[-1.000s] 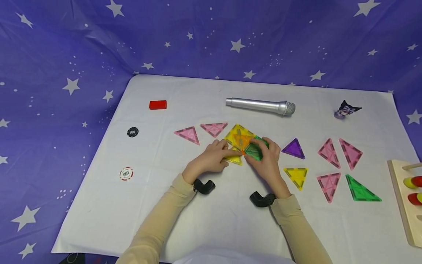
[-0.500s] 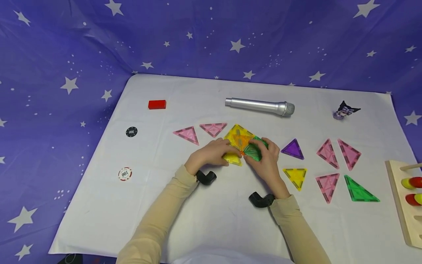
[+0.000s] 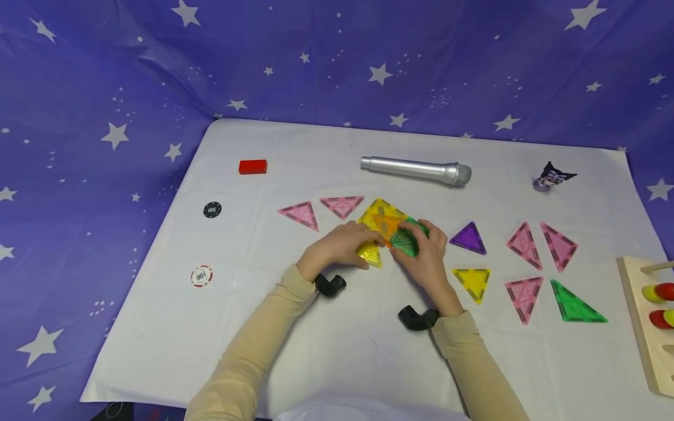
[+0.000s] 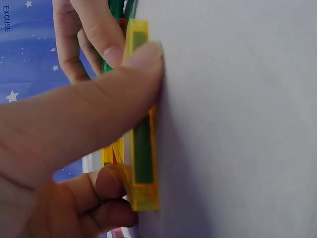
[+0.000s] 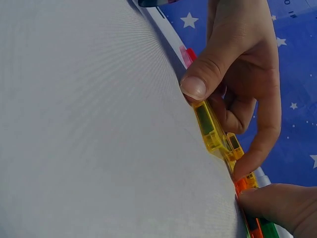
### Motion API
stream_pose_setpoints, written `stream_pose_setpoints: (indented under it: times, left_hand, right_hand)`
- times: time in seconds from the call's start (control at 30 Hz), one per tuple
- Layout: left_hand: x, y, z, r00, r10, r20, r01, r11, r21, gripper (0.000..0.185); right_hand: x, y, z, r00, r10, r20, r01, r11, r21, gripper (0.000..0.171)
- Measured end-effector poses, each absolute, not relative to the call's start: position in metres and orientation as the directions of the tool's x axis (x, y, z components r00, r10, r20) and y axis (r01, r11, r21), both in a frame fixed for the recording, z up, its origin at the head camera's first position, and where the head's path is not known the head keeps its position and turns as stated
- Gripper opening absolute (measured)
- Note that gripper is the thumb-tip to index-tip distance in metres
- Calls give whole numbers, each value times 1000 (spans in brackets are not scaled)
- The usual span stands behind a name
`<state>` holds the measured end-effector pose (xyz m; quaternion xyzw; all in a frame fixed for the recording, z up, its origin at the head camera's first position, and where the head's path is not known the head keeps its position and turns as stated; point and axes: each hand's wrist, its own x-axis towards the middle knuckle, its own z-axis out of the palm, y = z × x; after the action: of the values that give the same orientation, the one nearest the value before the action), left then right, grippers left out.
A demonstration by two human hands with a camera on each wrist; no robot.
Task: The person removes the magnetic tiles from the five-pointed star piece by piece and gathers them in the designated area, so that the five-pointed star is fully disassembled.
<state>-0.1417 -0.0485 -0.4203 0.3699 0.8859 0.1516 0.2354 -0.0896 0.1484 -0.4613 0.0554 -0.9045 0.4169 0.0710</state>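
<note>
My left hand (image 3: 344, 245) pinches a translucent yellow triangle tile (image 3: 370, 255), thumb on its near edge and fingers at the other side. In the left wrist view this tile (image 4: 143, 158) stands edge-on, with a dark strip inside its rim. My right hand (image 3: 427, 257) holds a green tile (image 3: 404, 242) between thumb and fingers, the thumb right at an orange tip. Beyond both hands lies a yellow square tile (image 3: 378, 208), overlapped by an orange tile (image 3: 387, 225). The green tile borders these on the right; fingers partly hide it.
Two pink triangles (image 3: 300, 215) lie to the left. On the right are a purple triangle (image 3: 470, 238), a yellow triangle (image 3: 473, 283), several pink ones (image 3: 560, 245) and a green one (image 3: 576, 304). A silver microphone (image 3: 416, 168) lies behind; a wooden rack (image 3: 639, 327) stands far right.
My left index finger has drawn back from the orange tip, and the yellow triangle has swung slightly toward me, away from the square. My right hand has stayed in place on the green tile.
</note>
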Motion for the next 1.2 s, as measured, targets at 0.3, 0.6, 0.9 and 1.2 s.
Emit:
stream_pose_setpoints:
  times: [0.3, 0.6, 0.9, 1.2]
  left_hand:
    - [-151, -63, -423, -554, 799, -233, 561, 566, 604, 46]
    - [-151, -77, -428, -541, 835, -104, 535, 437, 723, 43]
    - [-139, -119, -416, -763, 638, -102, 340, 531, 776, 43]
    - [-139, -186, -403, -989, 98, -114, -2, 746, 665, 49]
  right_hand:
    - [-91, 144, -461, -986, -53, 159, -156, 636, -756, 47]
    - [-93, 141, -464, -986, -56, 158, -157, 647, -746, 46]
    - [-90, 142, -464, -990, -38, 139, -130, 650, -748, 46]
    - [-87, 143, -461, -989, -23, 144, -125, 644, -755, 47]
